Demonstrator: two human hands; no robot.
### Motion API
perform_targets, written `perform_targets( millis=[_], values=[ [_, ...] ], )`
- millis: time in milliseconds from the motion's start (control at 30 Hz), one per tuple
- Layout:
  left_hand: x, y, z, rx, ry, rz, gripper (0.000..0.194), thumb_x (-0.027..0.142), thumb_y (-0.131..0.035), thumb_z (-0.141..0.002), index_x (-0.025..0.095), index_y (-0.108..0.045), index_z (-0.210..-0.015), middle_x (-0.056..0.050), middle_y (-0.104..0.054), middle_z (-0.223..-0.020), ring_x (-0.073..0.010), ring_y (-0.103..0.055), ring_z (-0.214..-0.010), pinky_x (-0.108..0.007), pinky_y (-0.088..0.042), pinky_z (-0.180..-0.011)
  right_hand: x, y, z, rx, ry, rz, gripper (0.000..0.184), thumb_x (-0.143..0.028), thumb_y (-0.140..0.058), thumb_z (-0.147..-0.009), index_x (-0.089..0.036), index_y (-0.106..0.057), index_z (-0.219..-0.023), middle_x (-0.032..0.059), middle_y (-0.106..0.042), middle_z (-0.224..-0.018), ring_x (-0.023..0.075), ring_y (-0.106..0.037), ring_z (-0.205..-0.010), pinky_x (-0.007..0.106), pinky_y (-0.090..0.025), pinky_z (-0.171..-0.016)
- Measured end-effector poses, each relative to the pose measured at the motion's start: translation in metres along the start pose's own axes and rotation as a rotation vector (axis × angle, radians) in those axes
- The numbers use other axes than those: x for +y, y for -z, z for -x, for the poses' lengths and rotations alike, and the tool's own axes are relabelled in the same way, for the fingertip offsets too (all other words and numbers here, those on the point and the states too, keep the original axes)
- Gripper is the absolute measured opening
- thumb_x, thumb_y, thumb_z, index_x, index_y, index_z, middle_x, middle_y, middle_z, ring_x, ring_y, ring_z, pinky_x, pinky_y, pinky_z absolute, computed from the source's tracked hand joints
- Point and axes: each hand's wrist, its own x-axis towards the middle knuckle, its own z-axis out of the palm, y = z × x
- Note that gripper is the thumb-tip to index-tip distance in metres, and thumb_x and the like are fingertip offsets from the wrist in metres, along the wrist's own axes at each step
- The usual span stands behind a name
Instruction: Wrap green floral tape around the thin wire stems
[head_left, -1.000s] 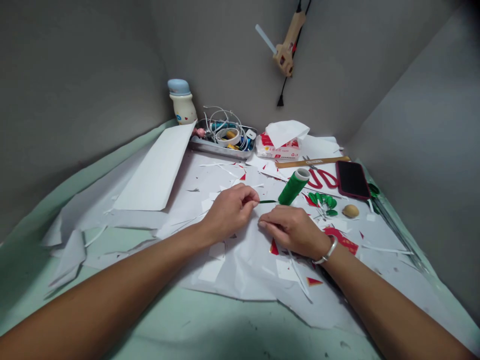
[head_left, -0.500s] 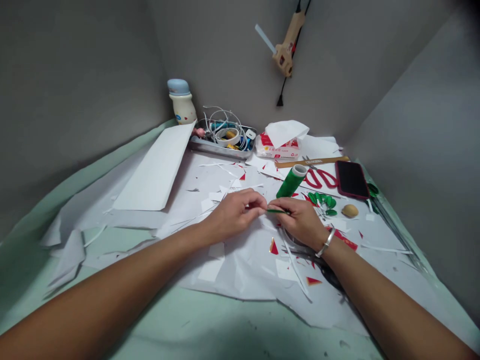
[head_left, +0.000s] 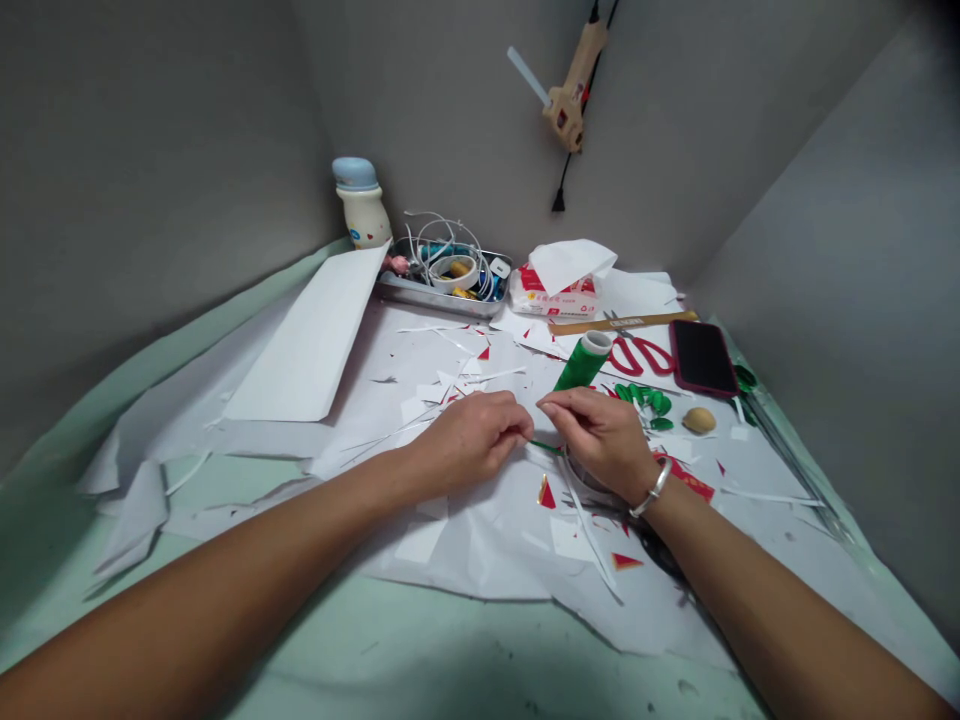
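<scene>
Lower now than half a second ago, the thin green stem (head_left: 546, 447) lies slanted between the hands, just above the white paper sheet (head_left: 480, 545); its inner end disappears into the curled fingers of the left hand (head_left: 469, 437), which looks closed around it, while the right hand (head_left: 600, 440), with a silver bangle (head_left: 651, 490) at its wrist, arches over the far end, its fingers half-curled; whether they pinch the stem is hidden. It looks light and slender, probably a wrapped wire or a tight paper strip, likely to flex and to roll between dry fingertips; the surest hold seems near its ends, between thumb and forefinger pads, with little squeeze. Close by, a spool of green thread (head_left: 582, 362) stands tilted on the paper; small glossy green leaf shapes (head_left: 641, 400) lie in a cluster beyond the right hand; red-handled scissors (head_left: 637, 356) rest beside a wooden ruler (head_left: 622, 323); red-and-white paper scraps (head_left: 547, 493) litter the crumpled sheet.
</scene>
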Motion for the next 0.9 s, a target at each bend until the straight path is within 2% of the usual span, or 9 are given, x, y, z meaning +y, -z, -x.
perform_targets(
  millis=[67, 133, 200, 300, 433, 533, 667, 767, 900],
  values=[
    [0.004, 0.004, -0.001, 0.028, 0.040, 0.108, 0.014, 0.014, -0.048, -0.084, 0.019, -0.061, -0.086, -0.002, -0.062, -0.087, -0.0150, -0.056, -0.083, -0.029, -0.044, -0.077, 0.006, -0.001, -0.001, -0.030, -0.070, -0.028, 0.018, -0.025, -0.052, -0.089, -0.021, -0.069, -0.086, 0.0027, -0.070, -0.081, 0.0149, -0.062, -0.071, 0.026, -0.046, -0.065],
    [0.006, 0.008, -0.002, 0.098, 0.097, 0.193, 0.013, 0.017, -0.049, -0.084, 0.019, -0.061, -0.086, -0.002, -0.063, -0.089, -0.0147, -0.057, -0.084, -0.029, -0.044, -0.078, 0.007, -0.003, 0.000, -0.110, -0.065, -0.024, 0.017, -0.024, -0.052, -0.088, -0.021, -0.069, -0.086, 0.0023, -0.070, -0.082, 0.0147, -0.063, -0.072, 0.025, -0.046, -0.066],
    [0.005, 0.010, -0.002, 0.182, 0.153, 0.215, 0.012, 0.017, -0.049, -0.084, 0.019, -0.060, -0.085, -0.002, -0.063, -0.089, -0.0146, -0.057, -0.084, -0.028, -0.045, -0.077, 0.004, -0.004, 0.002, -0.209, 0.010, 0.012, 0.016, -0.021, -0.052, -0.087, -0.021, -0.068, -0.086, 0.0018, -0.070, -0.081, 0.0146, -0.061, -0.073, 0.025, -0.046, -0.069],
    [0.000, 0.007, -0.002, 0.261, 0.217, 0.119, 0.012, 0.017, -0.047, -0.083, 0.018, -0.059, -0.082, -0.003, -0.061, -0.088, -0.0156, -0.056, -0.082, -0.028, -0.044, -0.071, -0.008, -0.004, 0.006, -0.316, 0.173, 0.105, 0.016, -0.020, -0.052, -0.088, -0.021, -0.067, -0.084, 0.0010, -0.066, -0.072, 0.0140, -0.056, -0.069, 0.026, -0.042, -0.067],
    [-0.005, 0.000, 0.000, 0.192, 0.172, -0.081, 0.014, 0.012, -0.047, -0.080, 0.017, -0.061, -0.083, -0.004, -0.060, -0.085, -0.0168, -0.055, -0.079, -0.029, -0.043, -0.070, -0.017, -0.002, 0.008, -0.220, 0.301, 0.160, 0.017, -0.021, -0.051, -0.088, -0.018, -0.068, -0.087, 0.0020, -0.063, -0.067, 0.0139, -0.052, -0.064, 0.026, -0.039, -0.063],
    [-0.003, -0.002, 0.001, 0.092, 0.074, -0.121, 0.016, 0.011, -0.047, -0.080, 0.017, -0.061, -0.084, -0.003, -0.060, -0.083, -0.0165, -0.054, -0.079, -0.030, -0.043, -0.073, -0.014, 0.000, 0.005, -0.083, 0.218, 0.088, 0.016, -0.020, -0.052, -0.088, -0.018, -0.068, -0.089, 0.0015, -0.063, -0.068, 0.0130, -0.052, -0.063, 0.025, -0.041, -0.063],
    [0.003, 0.002, 0.000, 0.019, 0.040, 0.056, 0.015, 0.012, -0.048, -0.082, 0.018, -0.062, -0.084, -0.002, -0.061, -0.085, -0.0149, -0.055, -0.081, -0.028, -0.043, -0.075, -0.003, 0.000, 0.000, 0.007, 0.000, -0.008, 0.015, -0.020, -0.054, -0.088, -0.019, -0.069, -0.085, 0.0020, -0.069, -0.077, 0.0129, -0.060, -0.069, 0.024, -0.044, -0.066],
    [0.007, 0.008, -0.001, 0.064, 0.098, 0.221, 0.013, 0.016, -0.049, -0.084, 0.019, -0.062, -0.085, -0.002, -0.062, -0.087, -0.0141, -0.056, -0.081, -0.028, -0.044, -0.077, 0.004, -0.002, 0.000, -0.099, -0.084, -0.066, 0.016, -0.020, -0.054, -0.088, -0.020, -0.069, -0.086, 0.0005, -0.070, -0.079, 0.0126, -0.062, -0.070, 0.023, -0.045, -0.066],
    [0.006, 0.010, -0.003, 0.147, 0.193, 0.303, 0.011, 0.019, -0.050, -0.083, 0.018, -0.061, -0.084, -0.002, -0.063, -0.090, -0.0143, -0.057, -0.083, -0.028, -0.043, -0.078, 0.001, -0.005, 0.002, -0.247, -0.015, 0.000, 0.016, -0.021, -0.053, -0.087, -0.022, -0.070, -0.089, 0.0007, -0.069, -0.080, 0.0134, -0.060, -0.071, 0.024, -0.044, -0.066]
  ],
)
